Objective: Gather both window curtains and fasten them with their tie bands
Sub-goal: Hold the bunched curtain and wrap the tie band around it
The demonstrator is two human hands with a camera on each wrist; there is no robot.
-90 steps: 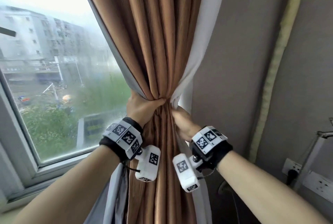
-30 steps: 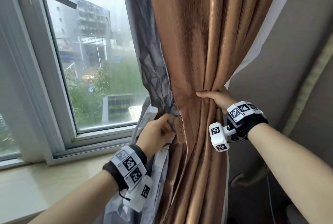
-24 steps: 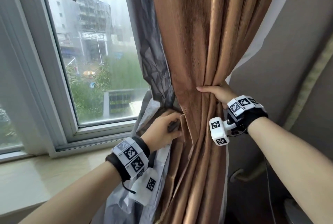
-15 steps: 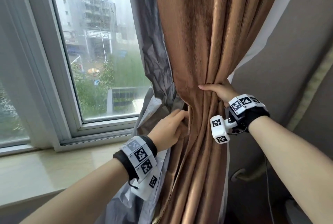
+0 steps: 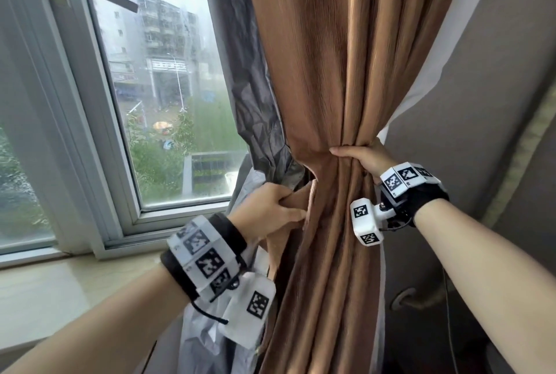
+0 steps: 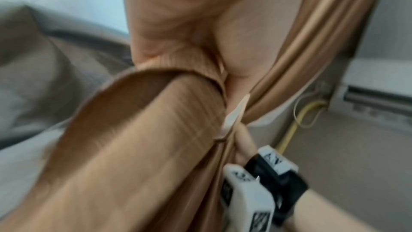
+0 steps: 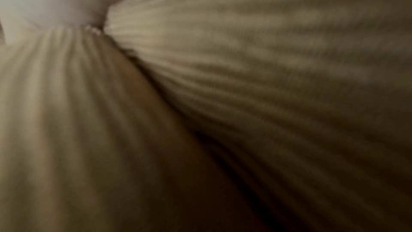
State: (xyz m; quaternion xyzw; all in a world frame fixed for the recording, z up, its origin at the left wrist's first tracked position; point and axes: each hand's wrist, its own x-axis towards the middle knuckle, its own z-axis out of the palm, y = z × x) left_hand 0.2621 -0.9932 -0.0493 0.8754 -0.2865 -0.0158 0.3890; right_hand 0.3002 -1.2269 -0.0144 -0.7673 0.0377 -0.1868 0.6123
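A brown curtain [image 5: 331, 73] with a grey lining [image 5: 258, 103] hangs gathered beside the window. My right hand [image 5: 361, 157] grips the bunched folds at the waist of the bundle from the right. Lower left, my left hand [image 5: 270, 208] has its fingers curled round a brown tie band [image 5: 298, 199] at the curtain's left edge. In the left wrist view the tie band [image 6: 144, 130] runs as a wide ribbed strip up towards the folds, with my right hand [image 6: 243, 138] behind it. The right wrist view shows only blurred curtain folds [image 7: 245, 77].
The window [image 5: 168, 103] and its stone sill [image 5: 45, 289] lie to the left. A grey wall [image 5: 481, 103] stands close on the right. A yellow cable [image 6: 296, 123] and a white unit [image 6: 379, 80] show in the left wrist view.
Three seconds ago both hands gripped the bundle. Since then my left hand dropped to the curtain's left edge and now holds the band closer to the folds. My right hand kept its grip.
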